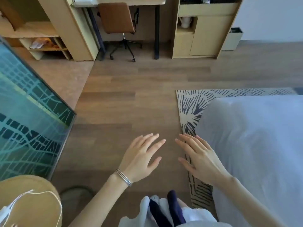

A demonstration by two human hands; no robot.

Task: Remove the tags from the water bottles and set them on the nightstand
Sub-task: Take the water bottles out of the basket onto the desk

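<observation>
My left hand point(141, 157) and right hand point(200, 159) hover flat over the floor point(124, 102) beside the bed point(255, 145), fingers spread, holding nothing, likely because no water bottles or tags are within view to reach for yet.

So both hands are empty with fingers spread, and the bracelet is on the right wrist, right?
Not quite. The head view shows the bracelet on the left wrist. The rest holds: the left hand and the right hand are both empty with fingers spread.
</observation>
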